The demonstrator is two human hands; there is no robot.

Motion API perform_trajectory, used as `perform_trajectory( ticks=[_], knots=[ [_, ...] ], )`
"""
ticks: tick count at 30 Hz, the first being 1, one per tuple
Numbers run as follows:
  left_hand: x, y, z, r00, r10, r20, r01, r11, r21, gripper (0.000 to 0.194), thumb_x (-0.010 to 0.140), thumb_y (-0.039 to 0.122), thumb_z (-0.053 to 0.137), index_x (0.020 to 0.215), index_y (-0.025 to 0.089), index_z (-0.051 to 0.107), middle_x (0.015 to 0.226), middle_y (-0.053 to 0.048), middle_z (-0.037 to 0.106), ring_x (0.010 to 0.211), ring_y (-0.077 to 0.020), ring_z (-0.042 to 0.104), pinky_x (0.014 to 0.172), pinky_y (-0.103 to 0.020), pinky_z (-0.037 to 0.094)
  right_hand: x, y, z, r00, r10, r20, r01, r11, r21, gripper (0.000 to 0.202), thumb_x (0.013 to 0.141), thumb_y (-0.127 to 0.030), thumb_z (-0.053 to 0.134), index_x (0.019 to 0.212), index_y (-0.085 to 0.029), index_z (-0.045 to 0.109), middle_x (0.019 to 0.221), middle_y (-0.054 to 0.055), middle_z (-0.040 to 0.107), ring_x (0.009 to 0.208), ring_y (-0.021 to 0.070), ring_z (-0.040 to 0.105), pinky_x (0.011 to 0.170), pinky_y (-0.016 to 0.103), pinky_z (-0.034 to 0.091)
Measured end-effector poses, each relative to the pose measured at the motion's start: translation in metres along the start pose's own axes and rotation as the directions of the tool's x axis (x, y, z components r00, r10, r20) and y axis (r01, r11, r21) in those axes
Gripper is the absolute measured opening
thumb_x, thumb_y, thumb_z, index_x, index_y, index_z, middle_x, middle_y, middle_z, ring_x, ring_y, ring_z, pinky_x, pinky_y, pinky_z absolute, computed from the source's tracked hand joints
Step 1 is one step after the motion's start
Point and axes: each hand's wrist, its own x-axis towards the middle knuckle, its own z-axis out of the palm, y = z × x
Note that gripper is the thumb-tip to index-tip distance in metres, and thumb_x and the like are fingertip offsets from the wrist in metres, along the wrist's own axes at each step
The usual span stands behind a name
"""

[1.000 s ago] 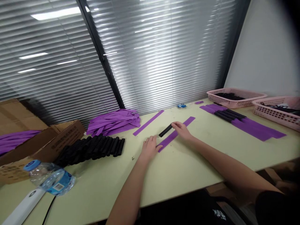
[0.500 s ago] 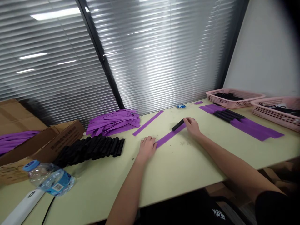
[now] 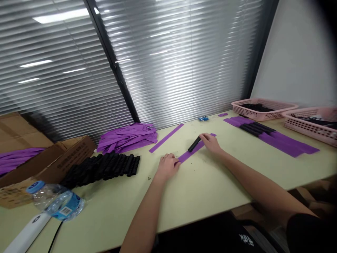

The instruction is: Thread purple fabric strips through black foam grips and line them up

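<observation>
A purple strip [image 3: 185,156] lies slantwise on the table in front of me. My left hand [image 3: 167,166] is closed at the strip's near left end, its fingers curled over it. Between the thumb and fingers of my right hand [image 3: 211,143] is the upper end of a black ribbed sleeve-like piece [image 3: 194,144]. This piece is tilted, with its lower end down at the purple strip. Part of the strip is hidden behind my right hand, and its far end shows beyond the fingers.
Left are black ribbed pieces [image 3: 105,167], a purple strip pile [image 3: 127,138], a cardboard box [image 3: 63,158] and a water bottle [image 3: 56,200]. Another strip [image 3: 166,138] lies behind. Right are strips with black pieces on them [image 3: 285,142] and two pink baskets [image 3: 279,113] [image 3: 308,131].
My right hand has moved left with the black ribbed piece, which is now tilted more steeply. My left hand has shifted slightly right along with the strip's end.
</observation>
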Motion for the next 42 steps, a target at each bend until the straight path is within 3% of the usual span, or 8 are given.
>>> perform_trajectory(
  ticks=[4,8,14,19,25,30,36,42],
  knots=[
    [0.001,-0.001,-0.003,0.999,-0.028,-0.024,0.030,0.998,0.059,0.037,0.093,0.041,0.043,0.084,0.021,0.073,0.101,-0.008,0.063,0.098,-0.0235,0.053,0.086,-0.038,0.040,0.013,0.015,-0.024,0.980,0.061,-0.191,-0.063,0.998,-0.007,0.047,0.080,-0.057,0.049,0.093,-0.015,0.066,0.083,0.008,0.067,0.075,0.0209,0.058,0.071,0.033,0.045],
    [0.003,-0.001,-0.005,0.998,-0.060,-0.028,0.063,0.991,0.118,0.044,0.094,0.044,0.041,0.078,0.018,0.073,0.096,-0.009,0.063,0.096,-0.0242,0.053,0.086,-0.039,0.039,0.016,0.022,-0.031,0.966,0.080,-0.246,-0.085,0.996,-0.007,0.050,0.079,-0.060,0.048,0.093,-0.014,0.066,0.079,0.008,0.065,0.071,0.0199,0.056,0.069,0.033,0.044],
    [0.001,0.004,-0.008,0.999,-0.027,-0.030,0.029,0.995,0.092,0.036,0.095,0.042,0.039,0.096,0.021,0.069,0.104,-0.008,0.061,0.100,-0.0236,0.053,0.087,-0.038,0.040,-0.001,0.008,-0.006,0.998,0.021,-0.054,-0.020,1.000,0.007,0.046,0.081,-0.058,0.050,0.092,-0.016,0.067,0.076,0.005,0.066,0.069,0.0185,0.056,0.066,0.031,0.044],
    [-0.002,0.008,-0.007,1.000,-0.004,0.002,0.004,0.999,0.054,0.032,0.094,0.042,0.042,0.106,0.025,0.066,0.112,-0.007,0.060,0.106,-0.0236,0.052,0.092,-0.039,0.040,-0.014,-0.007,0.014,0.991,-0.052,0.124,0.048,0.998,0.031,0.043,0.082,-0.057,0.051,0.092,-0.020,0.068,0.077,0.003,0.067,0.068,0.0177,0.057,0.066,0.030,0.046],
    [0.001,0.003,-0.005,0.999,0.025,0.024,-0.025,1.000,0.005,0.044,0.093,0.046,0.042,0.074,0.019,0.071,0.099,-0.007,0.064,0.098,-0.0235,0.055,0.088,-0.038,0.042,-0.003,0.001,0.001,1.000,0.005,-0.010,-0.005,1.000,0.009,0.044,0.083,-0.054,0.047,0.101,-0.018,0.064,0.089,0.006,0.067,0.069,0.0175,0.056,0.066,0.031,0.046],
    [0.001,0.004,-0.007,1.000,0.011,0.018,-0.012,1.000,0.027,0.043,0.093,0.046,0.041,0.077,0.018,0.070,0.094,-0.008,0.065,0.094,-0.0234,0.057,0.086,-0.038,0.043,0.006,0.011,-0.012,0.995,0.042,-0.090,-0.044,0.999,-0.025,0.048,0.081,-0.057,0.046,0.099,-0.016,0.063,0.091,0.010,0.066,0.071,0.0198,0.055,0.069,0.035,0.046],
    [-0.002,0.007,-0.005,1.000,0.009,0.007,-0.009,0.999,0.036,0.037,0.092,0.046,0.044,0.121,0.027,0.058,0.129,-0.005,0.054,0.114,-0.0252,0.049,0.096,-0.040,0.038,-0.005,0.000,-0.002,0.999,-0.012,0.033,0.013,0.999,-0.029,0.045,0.082,-0.057,0.047,0.095,-0.018,0.065,0.084,0.006,0.067,0.068,0.0187,0.056,0.069,0.033,0.046],
    [-0.001,0.007,-0.004,0.999,-0.009,0.040,0.008,1.000,0.023,0.029,0.093,0.041,0.045,0.094,0.021,0.065,0.112,-0.007,0.061,0.105,-0.0241,0.054,0.093,-0.039,0.039,-0.018,-0.014,0.010,0.978,-0.091,0.186,0.089,0.996,0.019,0.041,0.084,-0.056,0.046,0.094,-0.020,0.065,0.079,0.004,0.066,0.068,0.0177,0.056,0.067,0.031,0.046]
  ],
)
